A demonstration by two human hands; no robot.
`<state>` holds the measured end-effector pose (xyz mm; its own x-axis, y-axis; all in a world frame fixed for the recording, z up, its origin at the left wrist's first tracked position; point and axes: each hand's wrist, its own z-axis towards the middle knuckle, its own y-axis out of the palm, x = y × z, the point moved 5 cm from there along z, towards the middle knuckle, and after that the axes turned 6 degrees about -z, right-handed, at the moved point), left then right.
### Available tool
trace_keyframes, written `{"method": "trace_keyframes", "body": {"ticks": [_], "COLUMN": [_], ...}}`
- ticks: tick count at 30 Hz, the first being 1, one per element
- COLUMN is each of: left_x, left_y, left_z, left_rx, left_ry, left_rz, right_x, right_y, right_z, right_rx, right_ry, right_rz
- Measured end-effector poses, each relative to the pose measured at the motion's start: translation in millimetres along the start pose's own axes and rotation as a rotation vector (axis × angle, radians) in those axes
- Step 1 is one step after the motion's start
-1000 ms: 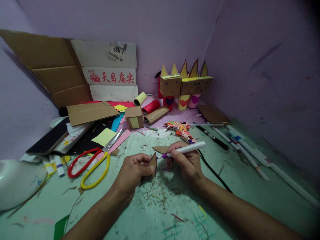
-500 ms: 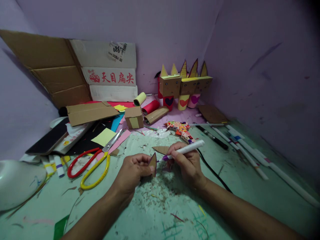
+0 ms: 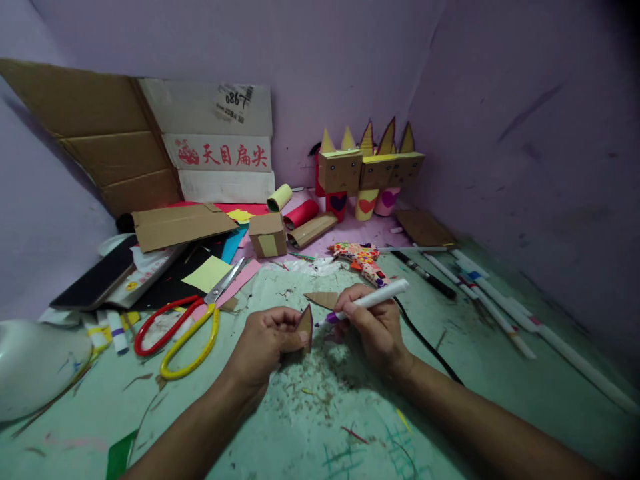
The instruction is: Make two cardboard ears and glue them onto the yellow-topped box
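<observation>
Between the thumb and fingers of my left hand (image 3: 267,340) is a small pointed cardboard piece (image 3: 305,328), its right edge coloured purple. My right hand (image 3: 375,327) is closed round a white marker pen (image 3: 376,295) with a purple tip end, which points left toward the cardboard edge, a small gap apart. Just behind my right fingers lies a second pointed cardboard piece (image 3: 321,299), partly hidden by them. Beyond it rests a flower-patterned glue gun (image 3: 367,261), its black cord running behind my right wrist.
Large scissors (image 3: 215,303) with red and yellow handles lie left. A cardboard cube (image 3: 268,235) and paper tubes (image 3: 302,213) sit farther back. Several box-headed cardboard figures (image 3: 379,172) stand by the wall. Glue sticks and pens (image 3: 493,303) line the right side; a white bowl-like object (image 3: 40,367) is far left.
The marker tip has shifted very slightly beside the cardboard piece. Both hands keep their holds and stay almost in place.
</observation>
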<state>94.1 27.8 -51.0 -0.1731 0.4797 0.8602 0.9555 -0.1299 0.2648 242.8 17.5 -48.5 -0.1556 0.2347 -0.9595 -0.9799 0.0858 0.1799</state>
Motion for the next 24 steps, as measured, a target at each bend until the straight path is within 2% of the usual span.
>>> {"method": "trace_keyframes", "body": {"ticks": [4,10,16,24], "left_x": [1.1,1.3,0.3,0.5], "left_y": [0.4,0.6,0.7,0.6], "left_z": [-0.4,-0.2,-1.2,-0.8], "left_rx": [0.000,0.004,-0.024,-0.035], "left_ry": [0.009,0.010,0.007,0.015], "left_rz": [-0.006,0.000,0.011,0.011], "right_x": [-2.6,1.1,-5.1,-1.8], "right_y": [-0.2,-0.1,0.0,-1.4], "right_z": [1.1,-0.3,2.0,0.8], "right_rx": [0.023,-0.012,0.027,0.019], "right_ry": [-0.008,0.009,-0.043,-0.015], "right_rz": [-0.014,-0.001,0.035,0.035]}}
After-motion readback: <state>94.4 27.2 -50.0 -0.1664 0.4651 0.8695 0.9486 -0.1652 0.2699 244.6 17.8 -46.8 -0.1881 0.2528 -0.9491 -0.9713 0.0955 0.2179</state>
